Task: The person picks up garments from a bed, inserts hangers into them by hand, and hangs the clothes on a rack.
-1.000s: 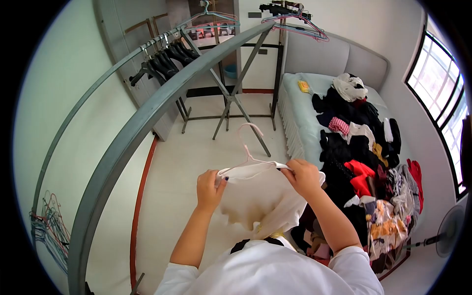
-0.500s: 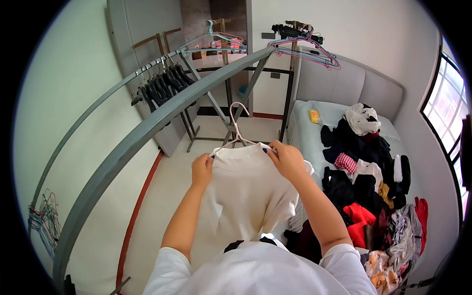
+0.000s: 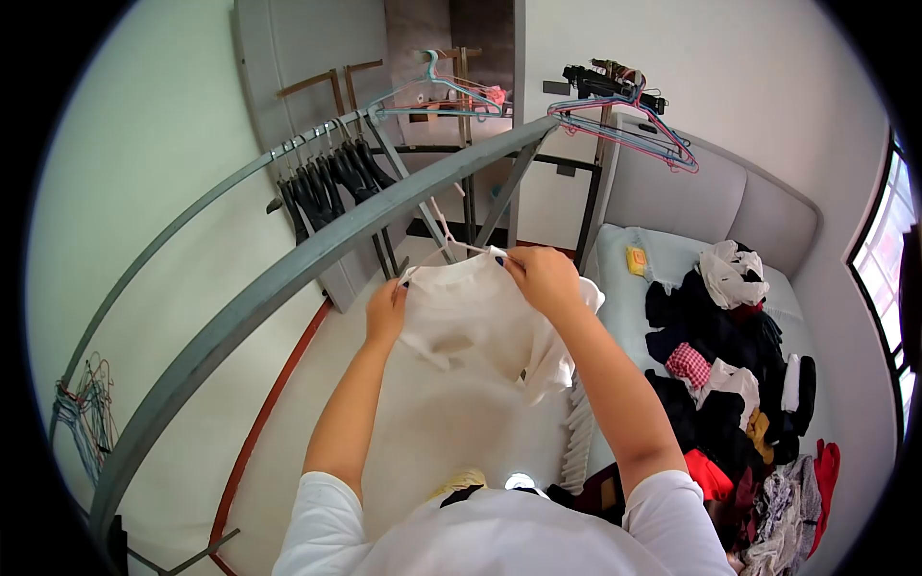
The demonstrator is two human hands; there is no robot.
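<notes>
A white shirt (image 3: 461, 312) hangs on a pale pink hanger (image 3: 448, 230), stretched out below the grey metal rail (image 3: 317, 240). My left hand (image 3: 386, 309) pinches the shirt at its left shoulder. My right hand (image 3: 544, 278) grips the other shoulder, beside the neckline. The hanger's neck rises between my hands, and its hook is close to the rail. The lower part of the shirt swings out and to the right, above the floor.
Black hangers (image 3: 331, 182) hang on the rear rail, with blue and pink hangers (image 3: 624, 130) at the rack's far end. More wire hangers (image 3: 88, 413) hang at the far left. A bed (image 3: 624, 317) on the right holds heaped clothes (image 3: 720, 384).
Both hands have moved up and forward with the shirt and hanger, toward the metal rail. The shirt's lower part has swung away from my body. The view has tilted up.
</notes>
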